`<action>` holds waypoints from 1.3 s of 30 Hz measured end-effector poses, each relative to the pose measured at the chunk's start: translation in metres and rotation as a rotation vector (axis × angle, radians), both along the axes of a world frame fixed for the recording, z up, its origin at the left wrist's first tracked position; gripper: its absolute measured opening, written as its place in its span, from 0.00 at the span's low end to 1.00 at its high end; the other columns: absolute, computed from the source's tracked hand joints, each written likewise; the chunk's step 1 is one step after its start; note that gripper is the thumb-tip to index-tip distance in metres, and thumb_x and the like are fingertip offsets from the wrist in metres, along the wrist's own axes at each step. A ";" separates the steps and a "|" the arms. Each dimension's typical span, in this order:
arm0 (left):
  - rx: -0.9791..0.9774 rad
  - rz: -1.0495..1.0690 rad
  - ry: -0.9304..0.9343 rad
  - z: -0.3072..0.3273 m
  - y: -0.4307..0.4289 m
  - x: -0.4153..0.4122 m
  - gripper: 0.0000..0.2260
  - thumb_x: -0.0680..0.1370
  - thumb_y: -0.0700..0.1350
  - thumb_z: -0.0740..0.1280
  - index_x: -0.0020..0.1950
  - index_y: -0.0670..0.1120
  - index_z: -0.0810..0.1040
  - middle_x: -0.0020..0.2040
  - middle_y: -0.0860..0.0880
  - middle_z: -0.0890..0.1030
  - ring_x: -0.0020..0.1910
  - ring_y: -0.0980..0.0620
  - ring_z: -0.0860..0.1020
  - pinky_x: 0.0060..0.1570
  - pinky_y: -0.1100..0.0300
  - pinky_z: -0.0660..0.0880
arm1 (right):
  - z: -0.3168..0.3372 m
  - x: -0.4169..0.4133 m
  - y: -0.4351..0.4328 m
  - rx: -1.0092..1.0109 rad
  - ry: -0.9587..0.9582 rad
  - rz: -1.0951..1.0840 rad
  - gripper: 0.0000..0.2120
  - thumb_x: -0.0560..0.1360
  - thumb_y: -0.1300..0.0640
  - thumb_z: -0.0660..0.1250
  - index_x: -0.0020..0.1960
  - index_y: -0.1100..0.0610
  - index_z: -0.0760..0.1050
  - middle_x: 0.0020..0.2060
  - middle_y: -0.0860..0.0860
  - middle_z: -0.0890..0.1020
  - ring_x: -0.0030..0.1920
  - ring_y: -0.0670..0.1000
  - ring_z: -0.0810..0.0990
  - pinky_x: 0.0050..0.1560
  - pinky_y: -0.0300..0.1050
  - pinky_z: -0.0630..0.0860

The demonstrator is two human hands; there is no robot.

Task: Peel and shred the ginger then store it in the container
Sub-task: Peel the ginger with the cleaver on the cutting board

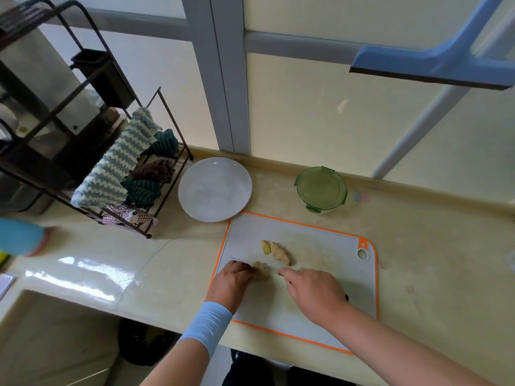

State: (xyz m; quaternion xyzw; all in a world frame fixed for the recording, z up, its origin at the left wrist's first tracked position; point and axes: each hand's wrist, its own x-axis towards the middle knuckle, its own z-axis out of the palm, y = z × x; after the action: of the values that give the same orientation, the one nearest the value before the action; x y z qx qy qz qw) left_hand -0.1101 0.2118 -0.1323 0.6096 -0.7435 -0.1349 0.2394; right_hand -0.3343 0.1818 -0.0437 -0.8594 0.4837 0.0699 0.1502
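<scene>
Fingers of the left hand curl down on a ginger piece on the cutting board. The right hand grips the knife across it. Cutting seems underway, and thin, even strips come next. More ginger lies just behind. The green container stands lidded on the surface, its contents unclear.

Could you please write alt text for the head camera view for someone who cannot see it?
On an orange-edged cutting board, the left hand holds a ginger piece while the right hand grips a knife across it. Other ginger pieces lie just beyond; a lidded green container and a white plate sit behind the board.
</scene>
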 end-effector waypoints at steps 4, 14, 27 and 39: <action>0.012 0.004 0.005 -0.003 0.001 0.000 0.12 0.74 0.49 0.63 0.48 0.59 0.86 0.48 0.58 0.83 0.48 0.55 0.79 0.43 0.63 0.78 | 0.004 -0.002 -0.006 0.036 0.027 0.020 0.13 0.84 0.50 0.52 0.65 0.45 0.69 0.45 0.51 0.81 0.45 0.58 0.81 0.37 0.47 0.67; -0.010 0.016 0.018 -0.001 -0.003 -0.001 0.11 0.72 0.49 0.63 0.43 0.55 0.86 0.43 0.57 0.83 0.45 0.58 0.74 0.41 0.66 0.74 | 0.011 -0.002 -0.021 0.104 0.064 0.039 0.13 0.83 0.51 0.52 0.63 0.47 0.71 0.46 0.55 0.82 0.45 0.60 0.80 0.37 0.48 0.69; 0.029 0.030 0.065 0.004 -0.010 0.001 0.11 0.72 0.49 0.63 0.39 0.52 0.86 0.41 0.55 0.83 0.44 0.58 0.74 0.44 0.71 0.69 | 0.010 0.012 -0.041 0.272 0.049 0.047 0.10 0.82 0.54 0.54 0.59 0.52 0.71 0.48 0.59 0.81 0.46 0.62 0.80 0.38 0.47 0.69; 0.058 0.043 0.058 0.003 -0.006 0.001 0.10 0.72 0.50 0.64 0.40 0.52 0.85 0.42 0.56 0.82 0.43 0.58 0.73 0.42 0.70 0.69 | -0.025 0.020 -0.021 0.230 -0.049 -0.088 0.09 0.83 0.51 0.53 0.57 0.52 0.69 0.46 0.57 0.82 0.46 0.62 0.80 0.37 0.49 0.69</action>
State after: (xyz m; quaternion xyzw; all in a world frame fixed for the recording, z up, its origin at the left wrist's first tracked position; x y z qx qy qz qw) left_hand -0.1088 0.2056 -0.1290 0.6281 -0.7186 -0.1689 0.2460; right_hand -0.3142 0.1610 -0.0691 -0.8160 0.5057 0.0972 0.2627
